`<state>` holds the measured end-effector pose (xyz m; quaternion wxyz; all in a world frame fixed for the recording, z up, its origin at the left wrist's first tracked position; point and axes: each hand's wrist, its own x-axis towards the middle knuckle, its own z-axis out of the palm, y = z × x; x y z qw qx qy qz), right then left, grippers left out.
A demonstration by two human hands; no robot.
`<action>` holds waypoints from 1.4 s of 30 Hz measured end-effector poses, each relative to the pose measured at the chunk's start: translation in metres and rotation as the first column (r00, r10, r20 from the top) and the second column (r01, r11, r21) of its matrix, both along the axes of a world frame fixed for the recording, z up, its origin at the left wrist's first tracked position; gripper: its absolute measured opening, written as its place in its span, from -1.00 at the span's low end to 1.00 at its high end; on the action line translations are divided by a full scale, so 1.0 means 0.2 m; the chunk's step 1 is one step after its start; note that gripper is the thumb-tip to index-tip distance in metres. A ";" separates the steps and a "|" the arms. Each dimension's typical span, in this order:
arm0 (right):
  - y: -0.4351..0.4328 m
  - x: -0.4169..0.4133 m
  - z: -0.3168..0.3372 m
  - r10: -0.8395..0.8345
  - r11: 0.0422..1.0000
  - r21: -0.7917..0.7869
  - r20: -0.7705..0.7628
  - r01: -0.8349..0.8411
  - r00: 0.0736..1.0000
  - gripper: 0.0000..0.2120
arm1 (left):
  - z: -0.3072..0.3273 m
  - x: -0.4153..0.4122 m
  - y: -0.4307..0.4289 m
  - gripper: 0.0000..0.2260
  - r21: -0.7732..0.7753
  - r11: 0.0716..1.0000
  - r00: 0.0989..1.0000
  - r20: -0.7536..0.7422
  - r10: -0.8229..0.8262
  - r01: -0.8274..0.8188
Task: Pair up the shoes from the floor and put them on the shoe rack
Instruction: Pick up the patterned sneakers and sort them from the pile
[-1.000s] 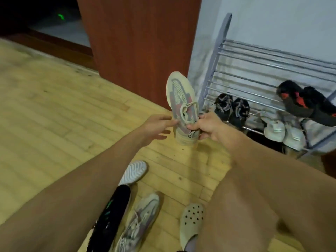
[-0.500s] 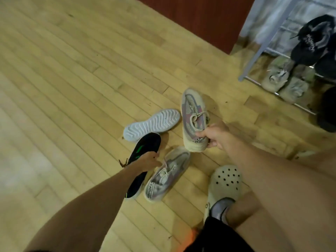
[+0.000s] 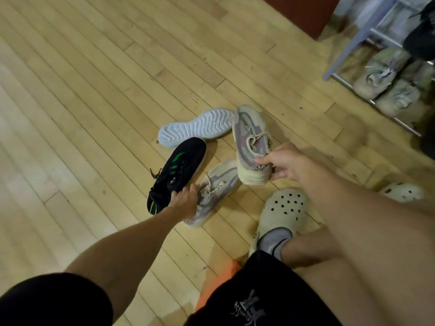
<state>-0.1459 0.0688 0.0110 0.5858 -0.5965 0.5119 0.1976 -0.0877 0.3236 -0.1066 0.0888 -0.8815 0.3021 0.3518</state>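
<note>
Item: beige knit trainer with grey and pink side panels and pale laces (image 3: 250, 147), held by the right hand (image 3: 286, 164). Fingers pinch the heel collar, thumb on top near printed black lettering; toe points away from the person. The trainer looks lifted above the pale wooden plank floor (image 3: 94, 90), though its clearance cannot be told.

Item: matching beige knit trainer (image 3: 214, 191), lying on the floor just beside and below the held trainer, toe touching or nearly touching the held heel. The left hand (image 3: 184, 201) rests on its laced opening, fingers curled down over the collar; whether the grasp is closed cannot be told.

Item: black trainer with bright green stripes (image 3: 176, 172), lying on the floor just left of the matching trainer, its heel edge against the left hand.

Item: white trainer turned sole-up, ridged tread showing (image 3: 195, 128), lying on the floor beyond the black trainer, its toe end near the toe of the held trainer.

Item: grey metal shoe rack (image 3: 348, 50), well apart from the held trainer, at upper right. A pair of pale olive laced shoes (image 3: 386, 83) sits at its lowest level, dark footwear above them.

Item: cream perforated clog (image 3: 282, 210), worn with a grey sock, just below the held trainer.
</note>
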 end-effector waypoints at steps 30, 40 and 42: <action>-0.76 -0.52 1.12 -0.365 0.788 -0.328 0.434 0.522 0.824 -0.75 | 1.50 0.13 -1.36 -0.54 -0.608 0.493 0.758 -0.626 0.184 -0.622; -1.52 -0.72 1.20 -0.496 0.654 -0.317 0.505 0.687 0.706 -0.67 | 1.76 -0.01 -2.32 -0.84 -0.654 0.520 0.777 -0.628 0.033 -0.550; -1.67 -0.69 1.16 -0.495 0.650 -0.303 0.527 0.697 0.691 -0.66 | 1.76 0.00 -2.49 -0.91 -0.668 0.514 0.787 -0.616 0.022 -0.537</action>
